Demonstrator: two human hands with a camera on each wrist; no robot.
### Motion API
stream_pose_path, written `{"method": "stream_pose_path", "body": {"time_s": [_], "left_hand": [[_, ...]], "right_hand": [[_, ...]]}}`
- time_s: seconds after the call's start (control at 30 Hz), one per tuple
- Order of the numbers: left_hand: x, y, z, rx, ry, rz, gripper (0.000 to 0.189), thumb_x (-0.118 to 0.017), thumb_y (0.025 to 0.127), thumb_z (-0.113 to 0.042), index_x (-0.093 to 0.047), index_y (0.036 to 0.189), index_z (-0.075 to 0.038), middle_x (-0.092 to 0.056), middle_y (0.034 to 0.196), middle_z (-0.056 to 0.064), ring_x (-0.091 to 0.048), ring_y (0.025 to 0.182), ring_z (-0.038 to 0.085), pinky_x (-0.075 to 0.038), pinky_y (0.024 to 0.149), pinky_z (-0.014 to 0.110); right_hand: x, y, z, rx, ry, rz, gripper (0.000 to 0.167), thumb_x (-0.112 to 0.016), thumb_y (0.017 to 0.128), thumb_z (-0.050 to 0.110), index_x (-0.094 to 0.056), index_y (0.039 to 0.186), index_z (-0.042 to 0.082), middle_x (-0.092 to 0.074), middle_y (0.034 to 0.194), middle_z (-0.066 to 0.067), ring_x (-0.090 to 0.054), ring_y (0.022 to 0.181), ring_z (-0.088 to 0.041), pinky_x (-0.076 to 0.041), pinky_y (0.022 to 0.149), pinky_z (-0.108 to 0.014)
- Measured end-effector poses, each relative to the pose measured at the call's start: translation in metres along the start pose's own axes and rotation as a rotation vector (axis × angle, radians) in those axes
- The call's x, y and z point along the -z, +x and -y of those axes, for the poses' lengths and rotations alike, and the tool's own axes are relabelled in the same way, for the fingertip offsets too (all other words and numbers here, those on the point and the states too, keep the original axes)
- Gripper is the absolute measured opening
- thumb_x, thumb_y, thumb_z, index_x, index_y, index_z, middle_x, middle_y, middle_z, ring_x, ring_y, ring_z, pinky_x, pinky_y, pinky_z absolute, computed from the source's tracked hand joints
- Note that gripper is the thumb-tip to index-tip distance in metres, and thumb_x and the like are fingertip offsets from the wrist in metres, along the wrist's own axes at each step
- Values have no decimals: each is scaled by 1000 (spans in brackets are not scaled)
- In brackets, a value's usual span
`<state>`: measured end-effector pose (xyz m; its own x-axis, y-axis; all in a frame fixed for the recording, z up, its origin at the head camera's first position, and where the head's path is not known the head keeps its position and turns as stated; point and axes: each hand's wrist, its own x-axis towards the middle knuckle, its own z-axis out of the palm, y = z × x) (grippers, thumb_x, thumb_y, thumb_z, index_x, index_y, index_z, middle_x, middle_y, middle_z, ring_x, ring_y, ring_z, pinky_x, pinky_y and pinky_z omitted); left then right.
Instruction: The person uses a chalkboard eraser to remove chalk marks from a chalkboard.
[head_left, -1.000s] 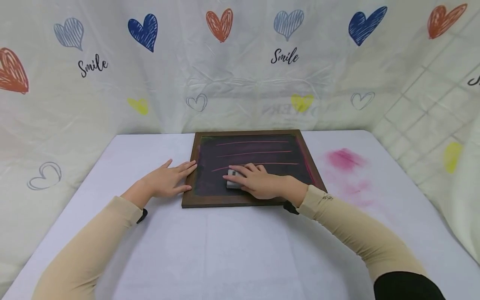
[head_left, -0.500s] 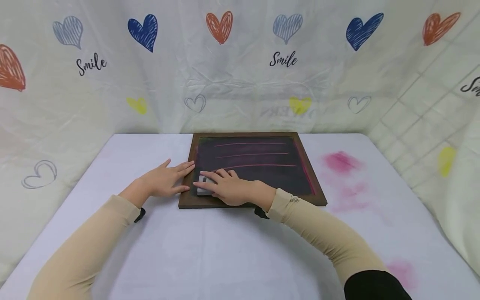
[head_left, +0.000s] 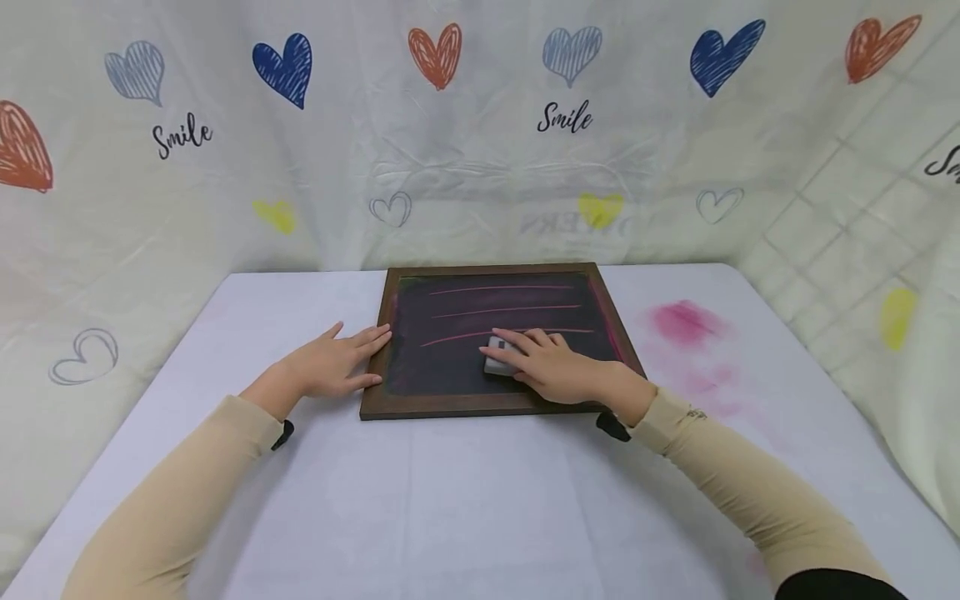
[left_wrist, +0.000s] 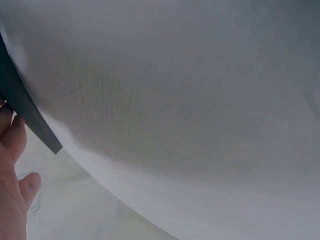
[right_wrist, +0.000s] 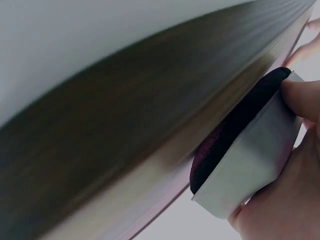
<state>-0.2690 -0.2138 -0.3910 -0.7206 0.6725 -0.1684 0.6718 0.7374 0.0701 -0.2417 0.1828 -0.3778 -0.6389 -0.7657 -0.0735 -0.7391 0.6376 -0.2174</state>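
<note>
Where the white counter point(head_left: 337, 500) spread out beneath and on either side of both grips, its covering looked smooth, so anything flat upon it could probably slide. The chalkboard point(head_left: 442, 371) lay on it between the two grips, stiff and likely light for its breadth; its wooden frame point(head_left: 480, 406) seemed the sound place to steady it, since the dark face would smudge under fingers.

The left grip point(head_left: 337, 364) held nothing: its fingers were spread, the tips touching the frame's side just to its right. The right grip point(head_left: 551, 367) was closed around the eraser point(right_wrist: 250, 160), which sat under its fingers on the board's near half, pad side down. A pink smear point(head_left: 688, 323) marked the counter beyond and to the right of that grip.

The eraser's pale body looked firm, light and hard to break, though chalk dust might make it slick; its two long sides, above the pad, offered the best hold. The dark pad point(right_wrist: 240, 117) looked soft and liable to give under pressure. Thinnest of all, three pink lines point(head_left: 506, 311) ran across the board beyond the right grip's fingers.
</note>
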Motion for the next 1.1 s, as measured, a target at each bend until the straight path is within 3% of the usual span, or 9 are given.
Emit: {"method": "stream_pose_path", "body": {"time_s": [0.3, 0.5, 0.77, 1.1], "left_hand": [[0, -1, 0, -7, 15, -9, 77, -52, 106, -47, -25, 162, -2, -22, 168, 15, -37, 147, 32, -11, 118, 69], [1, -1, 1, 0, 20, -7, 77, -51, 106, -47, -25, 162, -2, -22, 168, 15, -35, 149, 32, -12, 118, 69], [4, -1, -2, 11, 6, 2, 78, -51, 106, -49, -24, 163, -2, -21, 169, 14, -32, 150, 31, -9, 119, 67], [3, -2, -3, 12, 14, 10, 78, -50, 106, -50, -24, 163, -2, -21, 168, 15, -33, 150, 32, -11, 119, 68]], "right_hand": [[4, -59, -41, -102, -17, -106, 59, -55, 107, 9, -32, 161, 18, -25, 165, -18, -43, 129, -40, -39, 96, -61], [6, -71, -52, -129, -30, -124, 59, -55, 106, 9, -32, 160, 18, -26, 164, -18, -42, 126, -38, -38, 86, -53], [9, -46, -44, -109, -4, -87, 58, -53, 108, 10, -32, 161, 19, -25, 164, -18, -40, 130, -39, -36, 90, -55], [1, 25, 3, -17, -34, 20, 60, -50, 110, 17, -26, 165, 25, -18, 169, -12, -35, 138, -38, -36, 100, -58]]}}
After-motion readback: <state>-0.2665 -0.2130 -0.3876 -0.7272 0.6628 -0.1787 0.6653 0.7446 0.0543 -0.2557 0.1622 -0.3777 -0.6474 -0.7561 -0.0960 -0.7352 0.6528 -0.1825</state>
